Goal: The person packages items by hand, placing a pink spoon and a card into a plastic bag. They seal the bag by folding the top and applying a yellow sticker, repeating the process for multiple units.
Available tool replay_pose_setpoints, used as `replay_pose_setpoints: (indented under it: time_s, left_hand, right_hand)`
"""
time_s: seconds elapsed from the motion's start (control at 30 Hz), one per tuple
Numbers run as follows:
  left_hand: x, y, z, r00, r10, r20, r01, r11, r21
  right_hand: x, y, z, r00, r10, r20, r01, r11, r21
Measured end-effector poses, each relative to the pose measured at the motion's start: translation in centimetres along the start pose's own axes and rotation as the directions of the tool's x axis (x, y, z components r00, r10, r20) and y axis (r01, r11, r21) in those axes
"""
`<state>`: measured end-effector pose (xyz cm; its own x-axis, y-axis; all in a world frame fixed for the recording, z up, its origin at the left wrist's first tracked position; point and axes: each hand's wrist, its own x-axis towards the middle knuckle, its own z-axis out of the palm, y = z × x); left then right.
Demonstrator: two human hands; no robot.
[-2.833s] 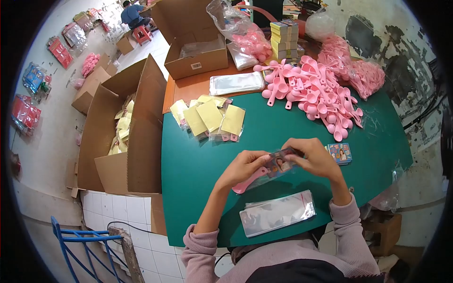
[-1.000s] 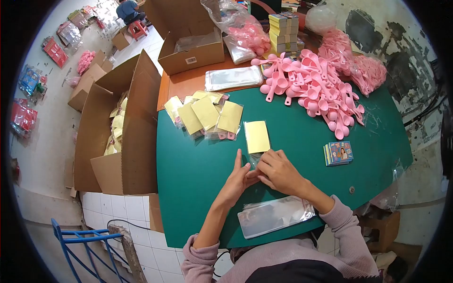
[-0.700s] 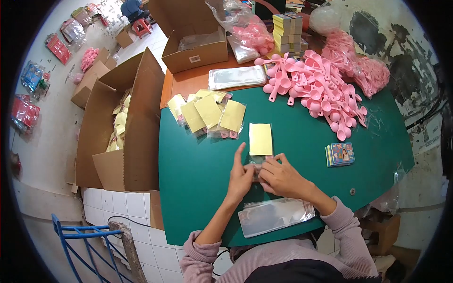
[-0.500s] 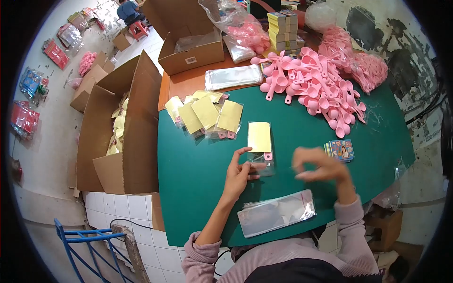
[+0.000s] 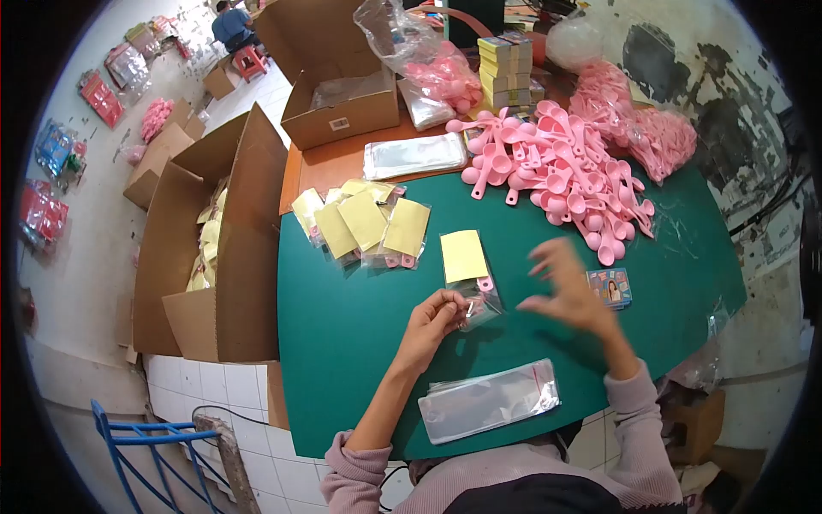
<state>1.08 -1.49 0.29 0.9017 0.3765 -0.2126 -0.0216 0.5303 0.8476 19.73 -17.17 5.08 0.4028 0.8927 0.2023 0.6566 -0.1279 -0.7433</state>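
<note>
My left hand (image 5: 435, 324) pinches the lower end of a clear plastic bag (image 5: 482, 301). Inside that bag are a yellow card (image 5: 463, 256) and a pink piece with a hole, perhaps a spoon handle. My right hand (image 5: 567, 289) is slightly blurred over the green table, fingers apart and holding nothing visible. Close beside it lies a small stack of printed cards (image 5: 611, 288). A stack of clear flat bags (image 5: 490, 401) rests near the table's front edge. Farther back is a heap of pink measuring spoons (image 5: 569, 171).
Filled bags with yellow cards (image 5: 362, 219) overlap at the table's left. A large cardboard box (image 5: 248, 257) stands beyond that edge. Along the back are an open carton (image 5: 338, 111), more clear bags (image 5: 415, 155) and banded card stacks (image 5: 505, 73). A person (image 5: 234, 27) sits far off.
My right hand has opened from a curled shape and risen slightly. My left hand's fingers have closed on the bag's lower end. The whole view has shifted a little.
</note>
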Motion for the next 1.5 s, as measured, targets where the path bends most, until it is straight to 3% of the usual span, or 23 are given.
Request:
replay_pose_setpoints:
  time_s: [0.1,0.2,0.23,0.33,0.37,0.43,0.47,0.6,0.73,0.8,1.0,1.07,1.17,1.33,1.5]
  left_hand:
    - [-0.5,-0.2,-0.7,0.996,-0.019,0.084,0.016,0.999,0.030]
    - [-1.5,2.0,-0.3,0.990,-0.127,0.061,0.127,0.992,0.000]
    - [-1.4,1.9,-0.8,0.991,-0.123,0.062,0.123,0.992,-0.008]
    - [-1.0,1.3,-1.5,0.998,0.068,0.002,-0.058,0.833,0.550]
    - [-0.9,1.3,-1.1,0.998,0.065,0.001,-0.055,0.836,0.546]
    - [-1.0,1.6,-0.4,0.965,0.202,0.168,-0.256,0.576,0.777]
    - [-1.0,1.9,0.0,0.964,0.210,0.162,-0.249,0.511,0.822]
    - [-0.8,1.3,-0.5,0.983,0.178,0.050,-0.152,0.625,0.765]
    - [-0.6,1.0,-0.5,0.979,0.201,-0.020,-0.116,0.644,0.756]
    - [-0.6,0.6,-0.6,0.979,0.201,-0.042,-0.098,0.633,0.768]
    - [-0.6,-0.4,-0.5,0.978,0.089,-0.188,0.054,0.763,0.644]
    - [-0.7,-0.1,0.1,0.953,0.174,-0.248,-0.002,0.821,0.571]
    - [-0.7,-0.3,0.1,0.939,0.182,-0.293,0.000,0.849,0.529]
    - [-0.8,-0.5,0.1,0.948,0.178,-0.264,-0.010,0.847,0.532]
    - [-0.9,-0.6,-0.2,0.943,0.205,-0.261,-0.061,0.880,0.472]
  right_hand:
    - [0.4,-1.0,5.5,0.991,-0.129,-0.015,0.126,0.983,-0.130]
    - [0.8,-1.1,6.5,0.996,-0.088,-0.020,0.089,0.992,0.089]
    - [0.8,-0.9,6.5,0.996,-0.089,-0.013,0.090,0.992,0.083]
    - [0.4,-0.5,6.3,0.998,-0.063,0.013,0.060,0.984,0.167]
    - [0.3,-0.6,6.1,0.998,-0.041,0.037,0.031,0.971,0.238]
    - [0.3,-0.2,6.1,0.998,-0.022,0.061,0.002,0.950,0.313]
    - [0.2,0.5,6.2,0.997,-0.008,0.083,-0.023,0.926,0.377]
    - [0.3,1.2,6.0,0.984,0.100,0.146,-0.167,0.797,0.581]
    - [0.6,1.4,6.7,0.958,0.195,0.208,-0.284,0.727,0.625]
    - [0.9,0.5,6.6,0.927,0.316,0.202,-0.374,0.746,0.551]
    - [1.1,0.4,7.3,0.915,0.388,0.109,-0.368,0.695,0.618]
    - [1.1,0.4,7.3,0.914,0.392,0.104,-0.372,0.705,0.604]
    - [1.0,0.4,7.4,0.916,0.390,0.092,-0.367,0.725,0.583]
    - [1.0,0.1,7.6,0.922,0.377,0.086,-0.359,0.750,0.556]
    - [1.0,-0.1,7.6,0.946,0.321,0.044,-0.312,0.863,0.397]
